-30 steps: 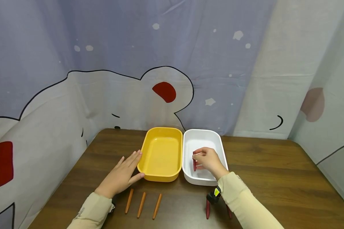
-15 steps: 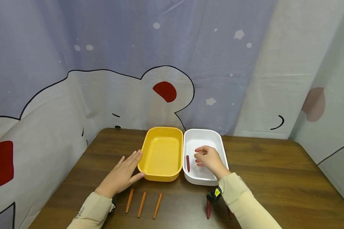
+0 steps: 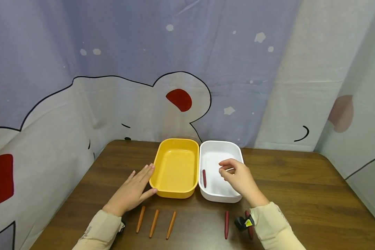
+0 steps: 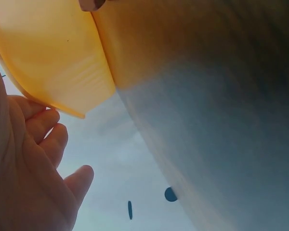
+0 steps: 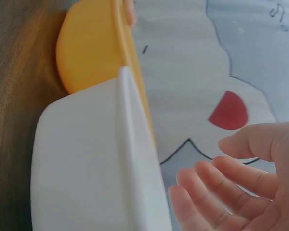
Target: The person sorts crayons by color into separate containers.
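Note:
My left hand (image 3: 131,194) rests its outstretched fingers on the left rim of a yellow tray (image 3: 175,191); the left wrist view shows the fingertips at that tray's edge. A white tray (image 3: 220,198) stands right beside it. Inside, along its left wall, lies a dark red crayon-like stick (image 3: 204,178). Over the white tray's right side hovers my right hand (image 3: 239,177), fingers loosely bent with nothing between them. In the right wrist view, thumb and fingers are apart above the white tray's rim (image 5: 127,144).
Three orange sticks (image 3: 154,223) lie on the wooden table (image 3: 293,194) in front of the yellow tray. Two dark red sticks (image 3: 226,225) lie in front of the white one, the right one partly hidden by the wrist camera (image 3: 243,223). A patterned curtain (image 3: 137,41) hangs behind.
The right hand held a dark red stick over the white tray, let it go by the left wall, then drew back to the right. The left hand has stayed put.

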Available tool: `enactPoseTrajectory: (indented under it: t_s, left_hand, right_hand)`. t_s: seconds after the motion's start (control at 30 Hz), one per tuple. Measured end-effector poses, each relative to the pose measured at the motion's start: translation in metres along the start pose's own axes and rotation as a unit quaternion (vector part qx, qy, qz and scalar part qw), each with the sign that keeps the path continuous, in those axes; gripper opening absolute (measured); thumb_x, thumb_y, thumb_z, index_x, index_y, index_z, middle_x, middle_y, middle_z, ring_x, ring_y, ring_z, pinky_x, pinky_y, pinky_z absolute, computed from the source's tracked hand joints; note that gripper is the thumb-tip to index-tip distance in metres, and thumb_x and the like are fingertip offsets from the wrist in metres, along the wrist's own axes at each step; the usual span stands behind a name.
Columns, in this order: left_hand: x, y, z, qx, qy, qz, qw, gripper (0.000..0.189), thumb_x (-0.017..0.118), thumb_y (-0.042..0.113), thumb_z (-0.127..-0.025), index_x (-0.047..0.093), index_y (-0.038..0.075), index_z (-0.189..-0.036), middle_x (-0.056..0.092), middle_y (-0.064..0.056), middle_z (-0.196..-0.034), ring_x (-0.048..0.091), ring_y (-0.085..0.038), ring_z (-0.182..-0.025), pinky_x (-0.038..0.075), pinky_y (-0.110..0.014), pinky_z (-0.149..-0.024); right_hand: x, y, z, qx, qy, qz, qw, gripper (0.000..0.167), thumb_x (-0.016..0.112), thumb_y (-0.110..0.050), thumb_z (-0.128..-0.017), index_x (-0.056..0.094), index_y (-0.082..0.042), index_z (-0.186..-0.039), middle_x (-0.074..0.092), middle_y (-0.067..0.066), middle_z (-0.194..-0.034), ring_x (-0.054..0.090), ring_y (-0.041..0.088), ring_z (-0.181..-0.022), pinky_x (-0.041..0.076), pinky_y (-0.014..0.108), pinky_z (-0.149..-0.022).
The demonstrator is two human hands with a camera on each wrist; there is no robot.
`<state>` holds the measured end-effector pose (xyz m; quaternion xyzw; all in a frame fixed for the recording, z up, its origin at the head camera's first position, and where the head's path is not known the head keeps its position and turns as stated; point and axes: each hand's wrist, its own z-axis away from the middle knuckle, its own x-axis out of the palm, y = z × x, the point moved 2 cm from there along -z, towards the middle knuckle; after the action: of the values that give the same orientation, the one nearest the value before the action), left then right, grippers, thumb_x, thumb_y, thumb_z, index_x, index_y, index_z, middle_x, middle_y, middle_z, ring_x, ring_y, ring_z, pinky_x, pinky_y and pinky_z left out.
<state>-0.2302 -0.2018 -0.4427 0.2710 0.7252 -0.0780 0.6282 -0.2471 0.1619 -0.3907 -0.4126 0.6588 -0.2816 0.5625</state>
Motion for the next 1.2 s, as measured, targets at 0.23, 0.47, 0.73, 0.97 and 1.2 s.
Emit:
enactPoseTrajectory:
  t_s: [0.23, 0.47, 0.73, 0.97, 1.2]
  left_hand:
    - [-0.001, 0.001, 0.000, 0.004, 0.006, 0.003, 1.0000, 0.081, 0.051, 0.054, -0.103, 0.025, 0.003, -0.161, 0.026, -0.013, -0.165, 0.026, -0.032, -0.152, 0.021, -0.063, -0.119]
    - [0.001, -0.001, 0.001, 0.010, 0.013, 0.003, 0.9999, 0.082, 0.050, 0.055, -0.102, 0.026, 0.004, -0.161, 0.028, -0.013, -0.165, 0.027, -0.033, -0.151, 0.023, -0.063, -0.118]
    - [0.002, -0.003, 0.001, 0.000, -0.001, 0.006, 1.0000, 0.083, 0.050, 0.057, -0.102, 0.023, 0.005, -0.162, 0.024, -0.010, -0.166, 0.024, -0.029, -0.153, 0.021, -0.061, -0.120]
    - [0.001, -0.001, 0.001, 0.004, 0.006, 0.005, 1.0000, 0.081, 0.051, 0.054, -0.103, 0.024, 0.005, -0.161, 0.026, -0.011, -0.166, 0.025, -0.031, -0.152, 0.022, -0.063, -0.119]
    - [0.001, 0.000, 0.001, 0.002, 0.003, 0.005, 1.0000, 0.081, 0.051, 0.053, -0.103, 0.024, 0.005, -0.161, 0.026, -0.011, -0.166, 0.025, -0.030, -0.152, 0.022, -0.062, -0.119]
  right_hand:
    - [-0.019, -0.006, 0.022, -0.025, 0.023, 0.044, 0.9984, 0.020, 0.070, -0.006, -0.092, 0.073, -0.002, -0.111, 0.075, 0.007, -0.095, 0.071, 0.021, -0.084, 0.056, 0.031, -0.075]
    - [-0.034, -0.008, 0.046, -0.048, 0.050, 0.062, 0.9957, 0.017, 0.072, -0.003, -0.090, 0.074, -0.005, -0.106, 0.075, 0.002, -0.090, 0.071, 0.016, -0.079, 0.056, 0.026, -0.070]
    - [-0.047, 0.001, 0.071, -0.031, 0.069, 0.106, 0.9915, 0.016, 0.074, -0.004, -0.087, 0.074, -0.008, -0.103, 0.071, -0.003, -0.085, 0.068, 0.008, -0.075, 0.054, 0.024, -0.067]
    - [-0.052, 0.011, 0.086, 0.002, 0.064, 0.129, 0.9897, 0.009, 0.076, -0.008, -0.087, 0.073, -0.012, -0.096, 0.070, -0.005, -0.082, 0.064, 0.005, -0.072, 0.053, 0.025, -0.066]
    - [-0.050, 0.026, 0.092, 0.052, 0.017, 0.144, 0.9881, 0.009, 0.078, -0.012, -0.088, 0.069, -0.013, -0.088, 0.068, -0.006, -0.079, 0.062, 0.005, -0.069, 0.050, 0.024, -0.062]
